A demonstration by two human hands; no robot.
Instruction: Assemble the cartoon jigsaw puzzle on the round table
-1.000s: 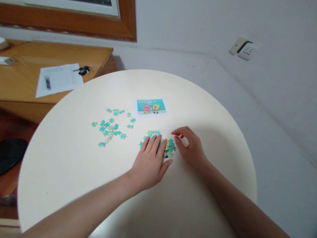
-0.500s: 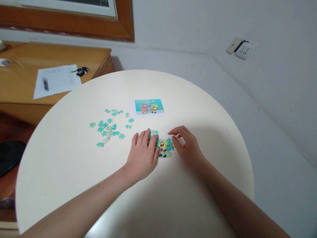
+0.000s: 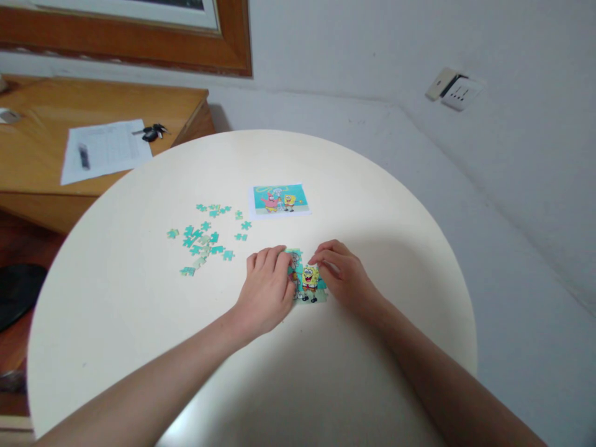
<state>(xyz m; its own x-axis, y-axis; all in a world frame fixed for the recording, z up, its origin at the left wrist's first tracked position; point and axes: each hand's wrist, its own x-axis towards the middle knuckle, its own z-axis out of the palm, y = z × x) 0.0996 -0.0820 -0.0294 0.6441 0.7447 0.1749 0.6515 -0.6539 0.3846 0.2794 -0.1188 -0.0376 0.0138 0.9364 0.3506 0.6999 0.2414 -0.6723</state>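
The round cream-white tabletop looked smooth, satiny; the small teal puzzle pieces resembled card. At ten o'clock, the brown wooden cabinet shone beneath a matt white paper sheet.

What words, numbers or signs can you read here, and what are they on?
No text can be read.
Paper sheet on the wooden desk: faint print, too small and blurred.
Picture card: cartoon characters, no readable lettering.
Joined puzzle: no readable lettering on the part showing.
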